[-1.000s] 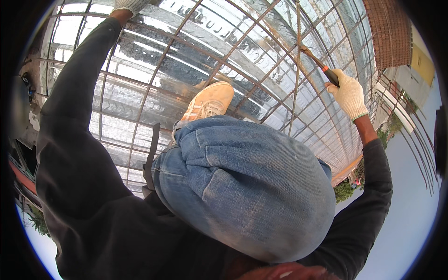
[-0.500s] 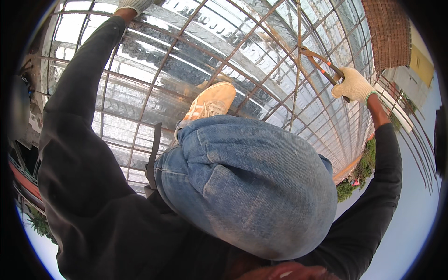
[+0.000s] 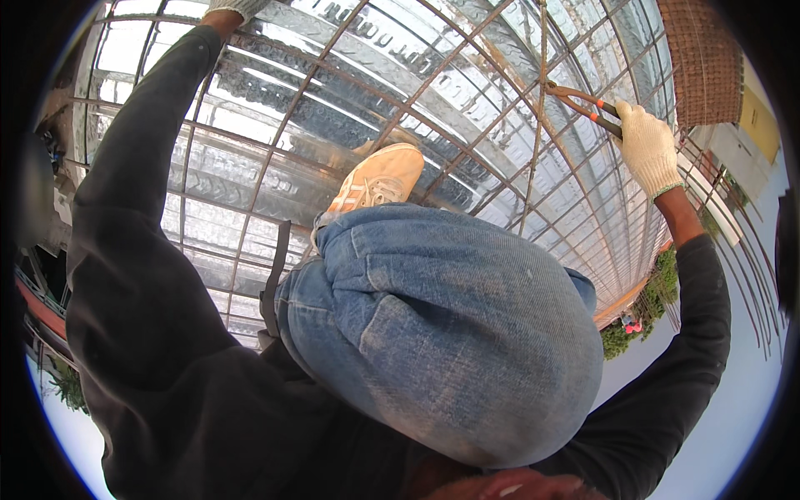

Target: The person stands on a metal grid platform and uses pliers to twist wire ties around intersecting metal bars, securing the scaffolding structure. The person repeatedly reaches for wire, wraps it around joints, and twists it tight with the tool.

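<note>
My right hand (image 3: 648, 152), in a cream knit glove, is closed around the handles of pincers (image 3: 581, 102) with orange bands. The tool's jaws meet the rusty rebar mesh (image 3: 406, 107) beside a long ribbed rod (image 3: 533, 158) that runs across the grid; whether they grip a wire there is too small to tell. My left hand (image 3: 240, 7), gloved too, is at the top edge over the mesh. Most of its fingers are cut off by the picture's edge, so its grip does not show.
Shiny corrugated metal decking (image 3: 350, 92) lies under the mesh. My tan shoe (image 3: 379, 179) stands among the bars, and my bent knee in jeans (image 3: 450, 325) fills the middle. Beyond the right side are a brown brick-like surface (image 3: 704, 62), loose bent bars (image 3: 750, 275) and green trees (image 3: 662, 279).
My right hand has turned and shifted slightly right, and the pincers' handles have come closer together. Their jaws remain by the rod. My left hand is nearly still.
</note>
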`<action>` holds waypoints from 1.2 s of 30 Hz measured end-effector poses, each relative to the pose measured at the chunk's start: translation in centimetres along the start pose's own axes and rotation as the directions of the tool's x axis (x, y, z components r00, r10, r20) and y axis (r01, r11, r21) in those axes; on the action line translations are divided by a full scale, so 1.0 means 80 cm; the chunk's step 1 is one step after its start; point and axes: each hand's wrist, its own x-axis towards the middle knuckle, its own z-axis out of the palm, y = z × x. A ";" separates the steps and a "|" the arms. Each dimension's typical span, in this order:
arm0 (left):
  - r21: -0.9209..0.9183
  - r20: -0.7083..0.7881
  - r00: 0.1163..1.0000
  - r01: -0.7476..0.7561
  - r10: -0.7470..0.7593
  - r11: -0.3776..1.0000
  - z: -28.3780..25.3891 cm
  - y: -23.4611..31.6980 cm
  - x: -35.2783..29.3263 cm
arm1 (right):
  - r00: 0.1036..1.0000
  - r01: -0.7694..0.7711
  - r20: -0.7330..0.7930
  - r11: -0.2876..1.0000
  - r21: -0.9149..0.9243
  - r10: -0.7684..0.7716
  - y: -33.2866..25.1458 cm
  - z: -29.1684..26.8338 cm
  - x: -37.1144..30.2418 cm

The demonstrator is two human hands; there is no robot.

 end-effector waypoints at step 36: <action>0.612 -0.120 0.977 -0.068 0.178 0.788 -0.044 0.165 -0.040 | 0.961 -0.025 -0.272 0.996 0.087 0.048 -0.008 0.024 -0.016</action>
